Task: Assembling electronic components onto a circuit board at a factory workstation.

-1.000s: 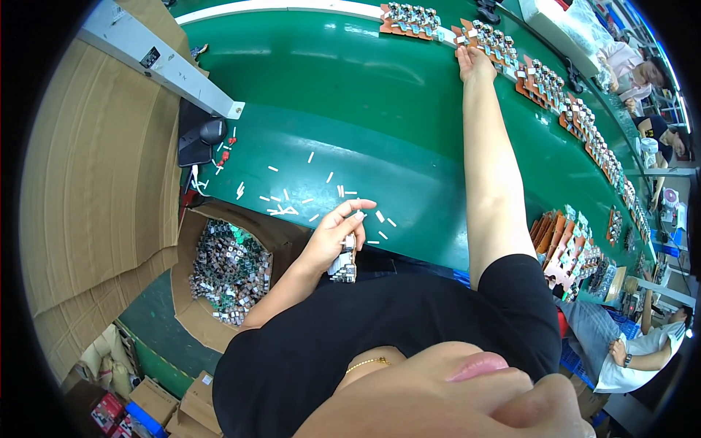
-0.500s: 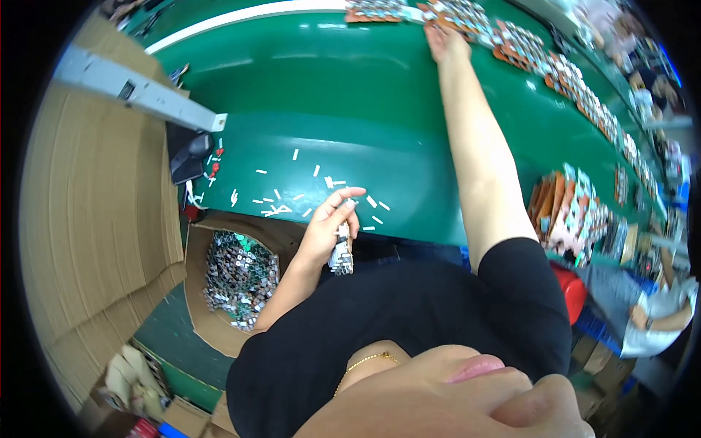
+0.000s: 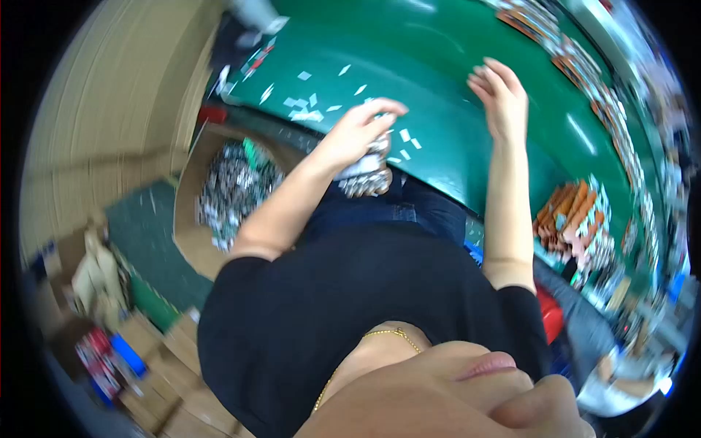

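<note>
My left hand (image 3: 356, 131) grips a stack of small circuit boards (image 3: 367, 172) at the near edge of the green table (image 3: 438, 109). The stack hangs just over my lap. My right hand (image 3: 502, 98) hovers above the green table with its fingers apart and nothing in it. Small white paper scraps (image 3: 307, 109) lie scattered on the table around my left hand. The picture is blurred by head motion.
An open cardboard box (image 3: 197, 241) full of small circuit boards (image 3: 234, 186) stands on the floor to my left. Rows of orange-and-white board assemblies (image 3: 584, 226) sit at my right and along the table's far edge (image 3: 555, 51). Flat cardboard (image 3: 95, 109) stands at the left.
My right hand has pulled back from the boards at the table's far edge and now hovers mid-table. My left hand still holds the stack. The view swung sharply.
</note>
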